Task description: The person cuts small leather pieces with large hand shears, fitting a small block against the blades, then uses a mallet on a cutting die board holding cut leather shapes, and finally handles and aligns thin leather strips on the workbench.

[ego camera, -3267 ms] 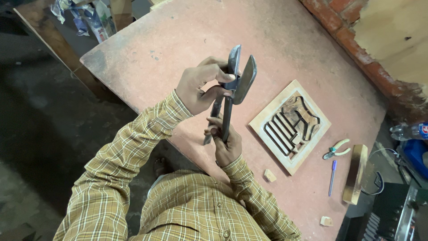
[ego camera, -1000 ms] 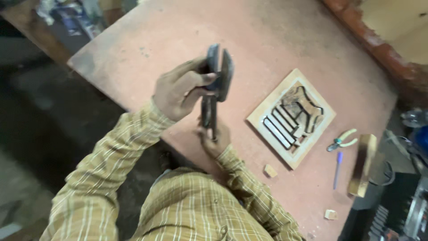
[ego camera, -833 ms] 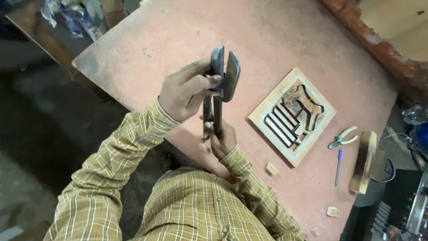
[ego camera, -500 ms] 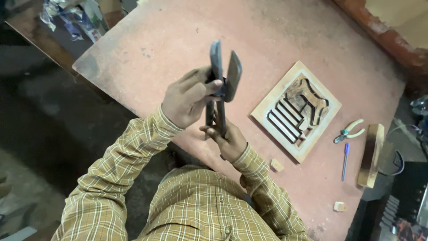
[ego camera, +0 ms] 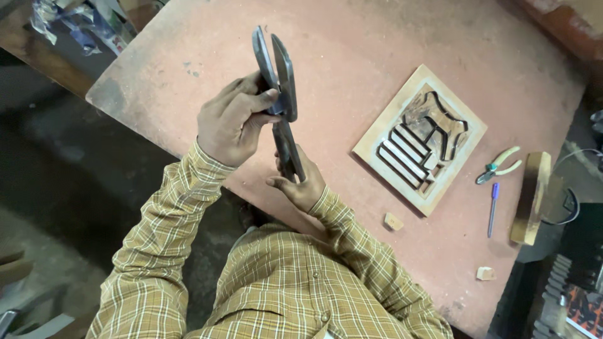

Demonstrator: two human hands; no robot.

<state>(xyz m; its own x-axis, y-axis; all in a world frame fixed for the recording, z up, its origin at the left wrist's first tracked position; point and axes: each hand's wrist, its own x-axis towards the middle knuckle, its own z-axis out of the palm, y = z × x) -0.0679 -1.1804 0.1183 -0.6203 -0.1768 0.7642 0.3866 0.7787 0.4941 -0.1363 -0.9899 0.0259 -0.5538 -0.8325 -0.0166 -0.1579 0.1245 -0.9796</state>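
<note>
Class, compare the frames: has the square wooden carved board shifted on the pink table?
No. The carved board lies at the same spot beside the pliers and pen; only the camera moved.

Left hand [ego camera: 232, 122] raised with its grip closed, right hand [ego camera: 300, 185] below, fingers curled upward.

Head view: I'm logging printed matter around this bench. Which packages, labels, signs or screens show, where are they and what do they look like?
Crumpled wrappers: top left corner, beyond the table, shiny, silver and blue, creased.
Printed panel: bottom right corner, on dark equipment, orange-red with dark marks, mostly cut off.
No signs or screens can be made out.
</note>
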